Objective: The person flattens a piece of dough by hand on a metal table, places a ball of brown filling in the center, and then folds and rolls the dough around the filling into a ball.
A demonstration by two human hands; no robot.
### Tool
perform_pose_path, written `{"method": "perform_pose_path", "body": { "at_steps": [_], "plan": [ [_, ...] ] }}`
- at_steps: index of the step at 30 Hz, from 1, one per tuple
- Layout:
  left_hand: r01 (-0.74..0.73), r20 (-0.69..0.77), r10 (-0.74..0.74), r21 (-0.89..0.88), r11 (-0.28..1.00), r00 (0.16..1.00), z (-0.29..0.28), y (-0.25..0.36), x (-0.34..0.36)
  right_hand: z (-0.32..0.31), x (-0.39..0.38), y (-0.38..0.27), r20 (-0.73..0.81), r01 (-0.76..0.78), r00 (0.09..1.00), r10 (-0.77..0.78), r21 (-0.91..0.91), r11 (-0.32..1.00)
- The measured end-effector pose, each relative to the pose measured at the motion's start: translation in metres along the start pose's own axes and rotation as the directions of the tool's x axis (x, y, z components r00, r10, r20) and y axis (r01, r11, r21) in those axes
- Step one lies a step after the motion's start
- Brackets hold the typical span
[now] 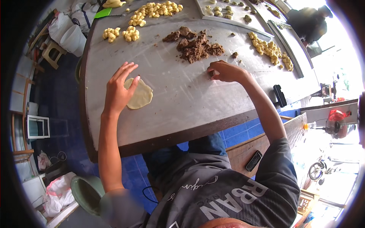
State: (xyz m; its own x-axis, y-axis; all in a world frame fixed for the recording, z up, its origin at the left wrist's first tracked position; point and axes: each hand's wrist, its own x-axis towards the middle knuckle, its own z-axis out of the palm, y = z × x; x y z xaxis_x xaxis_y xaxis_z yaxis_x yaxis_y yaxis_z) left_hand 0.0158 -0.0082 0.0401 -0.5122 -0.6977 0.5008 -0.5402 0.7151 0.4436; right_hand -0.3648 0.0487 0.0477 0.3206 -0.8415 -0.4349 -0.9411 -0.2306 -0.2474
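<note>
My left hand [118,89] hovers at the left edge of a flat, pale dough round [141,95], fingers stretched out and thumb apart. Whether it touches the dough is hard to tell. Further right, my right hand [226,71] is curled with the fingertips closed on a small dark brown lump of filling [213,73], low over the metal tabletop [178,102]. Just beyond that hand lies a crumbly heap of brown filling [195,45]. A small loose clump of filling [235,55] sits to the right of the heap.
Yellow dough balls [156,9] pile at the far left, more dough balls [270,49] at the right. A tray [232,11] of shaped pieces stands at the back. A black case [280,95] lies near the right edge; a phone [254,160] rests on the bench. Another person [310,24] is far right.
</note>
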Motion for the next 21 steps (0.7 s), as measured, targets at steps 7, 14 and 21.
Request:
{"method": "perform_pose_path", "body": {
  "at_steps": [7, 14, 21],
  "plan": [
    [-0.008, -0.006, 0.008, 0.006, 1.000, 1.000, 0.001, -0.001, 0.000, 0.007, 0.002, -0.005, -0.029, -0.099, 0.995, 0.101, 0.049, 0.994],
    [-0.022, -0.008, 0.022, -0.011, 1.000, 1.000, 0.003, -0.002, 0.001, 0.026, -0.002, 0.025, -0.314, 0.051, 0.949, 0.013, 0.193, 0.980],
    [-0.021, -0.007, 0.021, -0.004, 1.000, 1.000, 0.002, -0.002, 0.001, 0.020, -0.008, 0.014, -0.366, 0.159, 0.925, -0.107, 0.117, 0.980]
  ]
}}
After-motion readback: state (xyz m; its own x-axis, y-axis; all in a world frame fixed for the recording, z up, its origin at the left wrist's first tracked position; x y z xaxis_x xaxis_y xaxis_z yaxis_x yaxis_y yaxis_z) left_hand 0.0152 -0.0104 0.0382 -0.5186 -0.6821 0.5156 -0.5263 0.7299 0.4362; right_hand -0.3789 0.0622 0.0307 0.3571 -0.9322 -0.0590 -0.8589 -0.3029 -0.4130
